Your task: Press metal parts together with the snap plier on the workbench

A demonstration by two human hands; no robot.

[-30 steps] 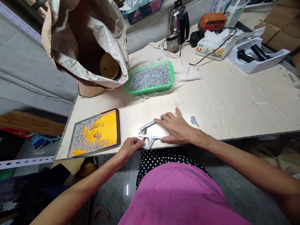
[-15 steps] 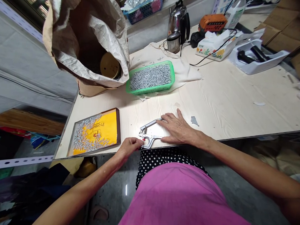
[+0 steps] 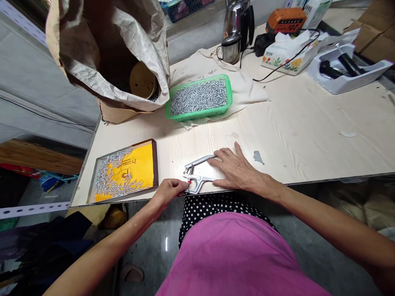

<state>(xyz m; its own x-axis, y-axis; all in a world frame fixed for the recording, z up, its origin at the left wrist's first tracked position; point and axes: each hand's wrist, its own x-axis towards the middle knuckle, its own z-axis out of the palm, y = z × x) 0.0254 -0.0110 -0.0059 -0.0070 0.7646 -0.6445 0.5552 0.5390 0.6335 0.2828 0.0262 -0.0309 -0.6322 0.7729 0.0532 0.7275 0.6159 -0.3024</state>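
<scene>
Silver hand pliers [image 3: 201, 181] with a coil spring and a small red part at the jaw lie near the table's front edge, handles spread apart. My right hand [image 3: 234, 170] holds the handle ends, fingers on the upper handle and thumb side against the lower one. At the jaw end, my left hand [image 3: 170, 191] has thumb and forefinger pinched together beside the red part; whatever is between the fingertips is too small to make out. Left of it sits a shallow tray [image 3: 155, 164] with a yellow lining and many small silver metal pieces [image 3: 110, 179].
A green basket [image 3: 230, 95] full of small silver pieces stands on a white cloth behind the pliers. A large open sack [image 3: 145, 47] is at the back left. Farther right are a metal kettle [image 3: 232, 26], a tissue box [image 3: 280, 58] and a white tray [image 3: 378, 70].
The camera view has shifted slightly. Both hands stay at the pliers, the left fingertips still pinched beside the jaw and the right hand on the handles.
</scene>
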